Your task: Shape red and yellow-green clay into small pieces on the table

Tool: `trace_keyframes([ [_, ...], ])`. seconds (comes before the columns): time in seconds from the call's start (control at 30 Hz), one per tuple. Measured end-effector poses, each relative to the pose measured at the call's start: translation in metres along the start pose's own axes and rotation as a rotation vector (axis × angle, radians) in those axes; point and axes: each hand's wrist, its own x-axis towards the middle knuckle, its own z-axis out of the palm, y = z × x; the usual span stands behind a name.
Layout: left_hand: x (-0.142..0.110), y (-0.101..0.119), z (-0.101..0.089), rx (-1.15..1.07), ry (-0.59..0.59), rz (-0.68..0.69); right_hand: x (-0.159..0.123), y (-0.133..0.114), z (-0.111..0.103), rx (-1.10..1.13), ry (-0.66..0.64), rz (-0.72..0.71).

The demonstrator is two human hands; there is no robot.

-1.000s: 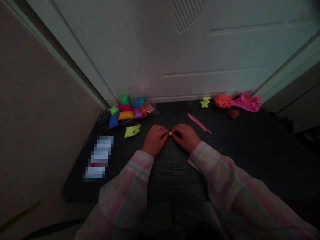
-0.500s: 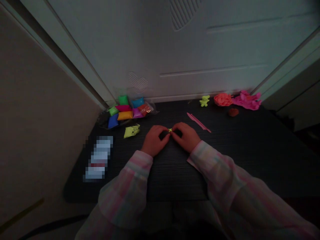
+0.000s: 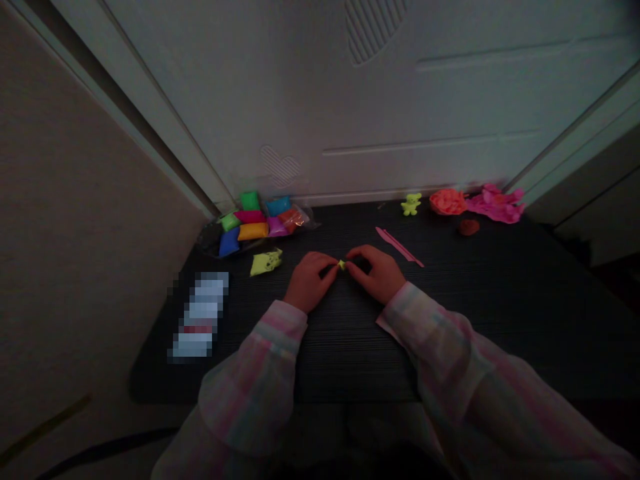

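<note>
A tiny yellow star-shaped piece of clay (image 3: 342, 265) is held just above the middle of the dark table (image 3: 350, 360). My left hand (image 3: 311, 280) pinches it from the left between thumb and fingertips. From the other side, the fingertips of my right hand (image 3: 376, 272) press close against its right edge, thumb and forefinger nearly together. Part of the clay is hidden behind the fingertips. To the right lie pink modelling tools (image 3: 399, 247), a knife-like one and a thin stick. An opened yellow clay packet (image 3: 266, 262) rests left of my left hand.
Several coloured clay packets (image 3: 253, 231) lie in clear plastic at the back left. A phone with a blurred screen (image 3: 200, 317) is at the left. Along the back right stand a yellow bear figure (image 3: 411, 204), orange clay (image 3: 448, 201), pink clay (image 3: 496, 204) and a brown lump (image 3: 469, 227).
The fingers shift around the small yellow clay, which has turned slightly between them. My right fingertips have drawn a little to the right. The whole view sways slightly; other things stay put.
</note>
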Motion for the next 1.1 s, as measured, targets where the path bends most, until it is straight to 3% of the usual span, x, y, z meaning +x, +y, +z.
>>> trace_keyframes([
  [0.43, -0.001, -0.001, 0.0, 0.05, -0.071, 0.024, 0.002, 0.005, 0.002, -0.083, -0.179, -0.03],
  [1.1, 0.001, -0.003, 0.001, 0.035, -0.153, -0.05, 0.001, 0.01, 0.007, -0.133, -0.199, -0.041],
])
